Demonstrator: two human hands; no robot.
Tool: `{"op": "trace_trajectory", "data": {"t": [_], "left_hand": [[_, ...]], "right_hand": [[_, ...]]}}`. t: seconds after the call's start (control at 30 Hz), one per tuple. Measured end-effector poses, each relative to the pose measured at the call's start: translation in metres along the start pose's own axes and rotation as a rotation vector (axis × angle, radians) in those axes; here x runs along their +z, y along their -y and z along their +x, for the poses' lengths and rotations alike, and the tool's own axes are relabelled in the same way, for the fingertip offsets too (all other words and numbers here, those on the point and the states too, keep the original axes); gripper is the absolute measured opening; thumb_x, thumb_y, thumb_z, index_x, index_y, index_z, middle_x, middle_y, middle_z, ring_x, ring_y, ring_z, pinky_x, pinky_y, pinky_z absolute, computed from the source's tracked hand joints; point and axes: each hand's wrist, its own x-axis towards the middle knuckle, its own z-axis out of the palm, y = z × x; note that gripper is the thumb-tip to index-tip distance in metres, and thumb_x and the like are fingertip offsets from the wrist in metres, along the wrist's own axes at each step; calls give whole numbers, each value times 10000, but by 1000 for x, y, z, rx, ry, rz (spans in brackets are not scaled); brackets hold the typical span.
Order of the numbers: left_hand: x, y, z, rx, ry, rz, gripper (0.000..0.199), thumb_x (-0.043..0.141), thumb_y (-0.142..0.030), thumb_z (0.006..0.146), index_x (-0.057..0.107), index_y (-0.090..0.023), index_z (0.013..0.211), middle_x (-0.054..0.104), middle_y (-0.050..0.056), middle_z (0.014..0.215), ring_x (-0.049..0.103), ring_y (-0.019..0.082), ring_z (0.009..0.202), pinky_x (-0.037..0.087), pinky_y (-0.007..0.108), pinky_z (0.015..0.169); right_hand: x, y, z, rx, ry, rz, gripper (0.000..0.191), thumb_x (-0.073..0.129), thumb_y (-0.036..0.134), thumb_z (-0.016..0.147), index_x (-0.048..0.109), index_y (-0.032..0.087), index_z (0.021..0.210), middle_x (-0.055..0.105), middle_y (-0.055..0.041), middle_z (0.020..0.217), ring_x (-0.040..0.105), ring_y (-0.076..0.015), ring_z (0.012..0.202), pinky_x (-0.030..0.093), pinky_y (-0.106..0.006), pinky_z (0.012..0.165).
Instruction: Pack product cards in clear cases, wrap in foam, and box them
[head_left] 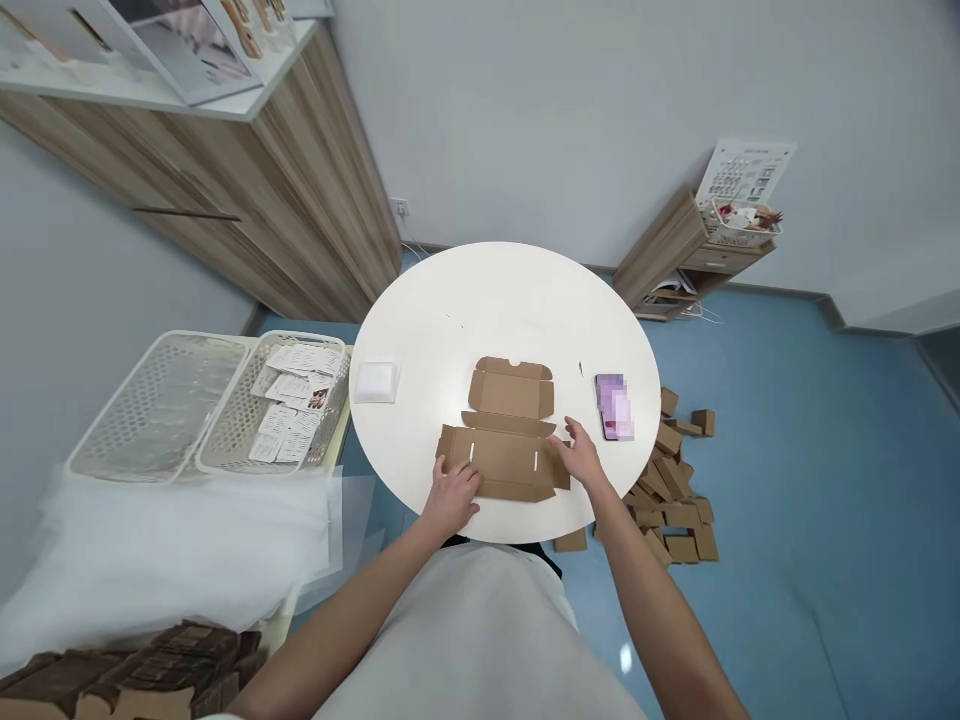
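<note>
An unfolded brown cardboard box [506, 465] lies flat on the round white table [510, 290], its lid panel pointing away from me and its side flaps partly raised. My left hand [451, 495] rests on the near left corner of the cardboard, fingers spread over the left flap. At the right edge, my right hand [580, 455] is open, with thumb and fingers apart around the right side flap; I cannot tell how firmly it touches. A small white padded packet [376, 382] sits at the table's left. To the right lies a phone [614, 407] with a purple screen.
Left of the table stand two white plastic baskets, one [315, 440] holding printed cards. Below them are translucent white sheets [187, 540] and stacked flat cardboard [150, 670]. Several brown boxes [679, 515] are piled on the floor at right. A small cabinet [667, 250] stands behind.
</note>
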Motion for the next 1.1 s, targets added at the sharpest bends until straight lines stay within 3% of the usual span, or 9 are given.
{"op": "trace_trajectory", "data": {"t": [0.13,0.27,0.5,0.63,0.8,1.0,1.1], "left_hand": [[8,-8,8,-75,22,44,333,526,-90,694,509,-215,1002,597,84,1037,520,248,1046,98,574,999],[15,-13,10,-136,37,67,357,477,-70,702,506,-213,1028,594,83,1052,530,242,1035,121,556,1000],[26,-23,13,-296,39,103,496,463,-107,719,430,-210,1203,518,107,1223,462,235,1142,207,484,1007],[24,-29,19,-320,1,223,661,492,-120,699,296,-166,1329,309,149,1394,300,252,1275,232,437,1014],[12,-31,36,-361,4,341,872,598,-249,666,131,-145,1396,105,157,1460,26,310,1343,82,520,1044],[-2,-26,55,-303,98,406,1054,681,-309,579,47,-150,1406,25,101,1473,-127,296,1331,-12,524,1053],[-4,-21,61,-270,127,398,1092,699,-348,553,45,-152,1406,44,93,1473,-148,294,1327,-28,531,1051]], "right_hand": [[3,0,34,47,188,173,585,543,379,734,409,163,1261,533,-134,1210,525,-207,1083,405,-367,907],[4,2,62,113,220,336,456,548,378,739,522,151,1134,621,-114,1075,594,-197,943,437,-358,853],[17,10,78,183,415,450,292,493,394,764,572,172,936,653,-70,957,595,-170,810,460,-281,687],[26,4,77,187,396,384,276,453,384,772,573,193,932,653,-48,934,580,-173,793,443,-282,673],[25,-4,73,120,443,265,296,430,401,766,590,217,935,657,-8,888,567,-174,798,424,-296,718],[14,-5,73,97,572,258,287,483,412,743,611,188,871,659,-29,851,563,-178,768,419,-290,707],[14,-4,73,35,563,132,278,489,417,746,608,191,857,647,-31,885,546,-186,797,412,-315,734]]}}
